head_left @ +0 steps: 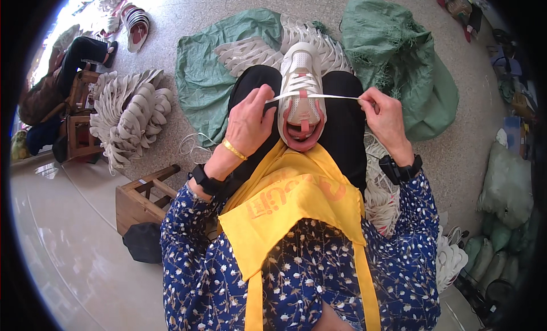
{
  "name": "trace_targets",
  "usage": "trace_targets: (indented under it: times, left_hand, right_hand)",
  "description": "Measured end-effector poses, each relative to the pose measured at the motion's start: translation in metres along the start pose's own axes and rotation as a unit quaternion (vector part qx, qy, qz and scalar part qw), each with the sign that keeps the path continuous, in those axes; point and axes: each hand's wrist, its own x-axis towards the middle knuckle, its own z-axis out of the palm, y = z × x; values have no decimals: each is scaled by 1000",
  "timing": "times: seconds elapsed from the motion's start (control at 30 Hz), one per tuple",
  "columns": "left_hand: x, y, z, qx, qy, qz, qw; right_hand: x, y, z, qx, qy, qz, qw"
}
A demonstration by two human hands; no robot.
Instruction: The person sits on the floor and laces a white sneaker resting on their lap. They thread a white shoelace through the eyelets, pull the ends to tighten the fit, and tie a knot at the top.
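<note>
Between my knees rests a white sneaker (300,106) with a pinkish-red collar and tongue loop, its toe pointing away from me. White lacing criss-crosses its upper. A white shoelace (333,96) runs out to both sides across the tongue, pulled nearly straight. My left hand (249,119) pinches its left end beside the shoe. At the right, my right hand (383,117) grips the other end between thumb and fingers. A yellow apron (285,208) covers my lap just below the shoe's heel.
Stacked pale shoe uppers (128,114) lie on the floor at left, near a wooden stool (142,197). Beyond my knees, more uppers (248,54) rest on a green sack (199,57). A bulky green sack (399,69) stands at right. Bundled white laces (380,186) hang beside my right thigh.
</note>
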Motion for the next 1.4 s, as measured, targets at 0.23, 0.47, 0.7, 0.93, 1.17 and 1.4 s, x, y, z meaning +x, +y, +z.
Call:
trace_targets:
  times: [0.23, 0.47, 0.7, 0.93, 1.17, 1.4]
  left_hand:
    - [17, 9, -9, 81, -14, 110, 991]
    - [0, -5, -19, 106, -57, 91, 989]
    - [-6, -11, -36, 129, -4, 31, 991]
    - [-23, -42, -62, 195, 51, 2, 979]
    - [-58, -111, -103, 212, 44, -122, 969]
    - [-100, -180, -156, 200, 62, -208, 955]
  right_hand:
    - [-9, -5, 6, 4, 5, 0, 1000]
    - [-14, 12, -7, -42, 42, -27, 998]
    - [-34, 35, -33, -55, 99, 20, 993]
    - [-61, 85, -60, -96, 153, 69, 981]
    - [-89, 145, -84, -112, 141, 141, 974]
    - [-108, 200, -95, -114, 113, 217, 963]
